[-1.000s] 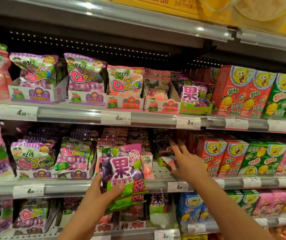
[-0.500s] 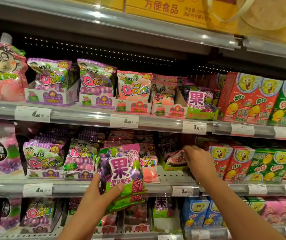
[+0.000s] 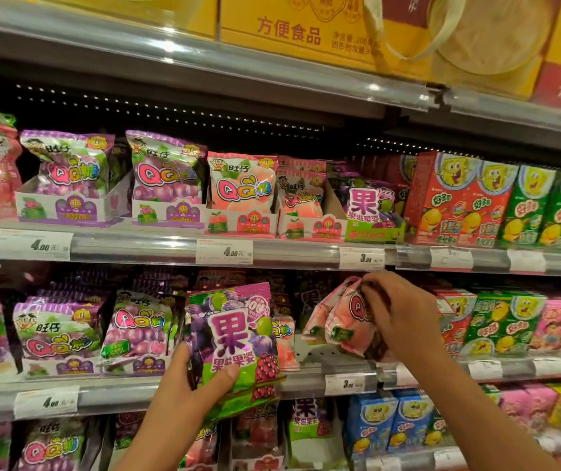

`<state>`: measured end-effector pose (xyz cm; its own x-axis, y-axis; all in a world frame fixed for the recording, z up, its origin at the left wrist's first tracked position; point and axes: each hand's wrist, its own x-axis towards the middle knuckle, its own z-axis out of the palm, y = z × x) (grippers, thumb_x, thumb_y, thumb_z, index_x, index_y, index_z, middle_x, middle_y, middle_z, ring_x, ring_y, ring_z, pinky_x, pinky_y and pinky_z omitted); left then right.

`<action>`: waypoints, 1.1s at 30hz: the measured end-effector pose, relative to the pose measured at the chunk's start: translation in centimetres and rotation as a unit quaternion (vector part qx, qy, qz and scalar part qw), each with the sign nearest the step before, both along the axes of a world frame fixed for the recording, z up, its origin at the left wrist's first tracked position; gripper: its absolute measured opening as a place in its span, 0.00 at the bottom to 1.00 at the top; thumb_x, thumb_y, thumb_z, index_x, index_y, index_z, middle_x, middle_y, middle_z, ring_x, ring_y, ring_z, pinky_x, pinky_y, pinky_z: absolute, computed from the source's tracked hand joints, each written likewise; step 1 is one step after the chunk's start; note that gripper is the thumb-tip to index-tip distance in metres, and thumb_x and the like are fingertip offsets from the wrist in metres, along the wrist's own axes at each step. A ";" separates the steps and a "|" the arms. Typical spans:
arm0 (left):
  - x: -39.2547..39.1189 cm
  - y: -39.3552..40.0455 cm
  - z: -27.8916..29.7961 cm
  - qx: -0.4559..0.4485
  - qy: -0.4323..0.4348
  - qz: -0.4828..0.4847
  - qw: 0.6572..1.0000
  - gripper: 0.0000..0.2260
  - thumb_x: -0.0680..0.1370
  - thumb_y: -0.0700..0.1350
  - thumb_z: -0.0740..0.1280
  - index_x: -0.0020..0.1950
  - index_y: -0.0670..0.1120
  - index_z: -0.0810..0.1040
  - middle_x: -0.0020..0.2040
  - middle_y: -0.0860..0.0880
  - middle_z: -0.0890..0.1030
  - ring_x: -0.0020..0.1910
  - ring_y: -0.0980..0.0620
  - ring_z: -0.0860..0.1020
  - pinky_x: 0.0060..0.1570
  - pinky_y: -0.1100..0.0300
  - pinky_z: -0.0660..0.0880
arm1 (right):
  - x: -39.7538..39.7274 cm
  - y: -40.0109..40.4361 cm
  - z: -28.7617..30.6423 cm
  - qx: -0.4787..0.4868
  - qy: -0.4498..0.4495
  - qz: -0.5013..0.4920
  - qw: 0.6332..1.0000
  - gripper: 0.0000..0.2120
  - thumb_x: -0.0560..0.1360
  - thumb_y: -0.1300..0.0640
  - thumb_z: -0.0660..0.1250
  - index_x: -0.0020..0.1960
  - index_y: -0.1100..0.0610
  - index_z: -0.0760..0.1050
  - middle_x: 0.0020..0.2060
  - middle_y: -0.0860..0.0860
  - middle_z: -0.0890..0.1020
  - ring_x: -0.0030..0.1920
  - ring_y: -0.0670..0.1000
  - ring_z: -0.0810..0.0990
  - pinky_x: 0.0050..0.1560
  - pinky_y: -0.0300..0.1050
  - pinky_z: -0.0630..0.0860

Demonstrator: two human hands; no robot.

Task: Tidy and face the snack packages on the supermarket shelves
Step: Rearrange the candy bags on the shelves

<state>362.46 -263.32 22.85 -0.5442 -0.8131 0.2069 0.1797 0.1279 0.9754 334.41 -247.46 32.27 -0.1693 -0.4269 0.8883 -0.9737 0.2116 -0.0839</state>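
From the head view, the left hand [image 3: 183, 392] is curled around a purple and green candy bag [image 3: 234, 345], thumb on the front, holding it up in front of the middle shelf [image 3: 306, 380]. The right hand [image 3: 404, 321] pinches a pink peach candy bag [image 3: 336, 317] by its top right corner, lifted just above the same shelf, to the right of the first bag.

Both bags look light, soft and crinkly. I think the shiny plastic could slip, so holding low on the side or by a sealed edge seems best.

The purple bag has a big pink "果" and "100%" on it. Bags on the upper shelf say "旺仔" and "QQ糖". Price tags [image 3: 224, 252] read "4.00" and "3.90". A yellow box [image 3: 289, 28] up top says "方便食品".
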 end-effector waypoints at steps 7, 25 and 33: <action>-0.7 0.3 1.1 -0.010 0.031 -0.001 0.999 0.44 0.58 0.67 0.81 0.71 0.59 0.69 0.67 0.54 0.78 0.65 0.51 0.76 0.68 0.46 0.71 | 1.4 1.5 3.6 -0.120 0.032 0.045 0.991 0.06 0.76 0.62 0.69 0.51 0.60 0.81 0.42 0.46 0.81 0.42 0.41 0.76 0.45 0.24 0.69; 0.4 -0.2 5.0 -0.052 -0.013 0.010 0.999 0.30 0.62 0.58 0.78 0.62 0.64 0.72 0.56 0.63 0.80 0.59 0.56 0.78 0.60 0.54 0.73 | 3.8 -11.0 21.7 0.091 0.195 -0.146 0.966 0.15 0.79 0.61 0.64 0.64 0.52 0.73 0.50 0.54 0.80 0.45 0.63 0.81 0.35 0.49 0.66; 1.8 -0.2 5.9 -0.049 0.015 0.017 0.999 0.23 0.61 0.55 0.76 0.53 0.63 0.71 0.37 0.79 0.76 0.45 0.70 0.74 0.43 0.71 0.67 | 3.3 -15.1 21.3 0.128 0.088 -0.073 0.985 0.13 0.78 0.61 0.65 0.61 0.53 0.78 0.53 0.58 0.84 0.54 0.64 0.81 0.50 0.54 0.79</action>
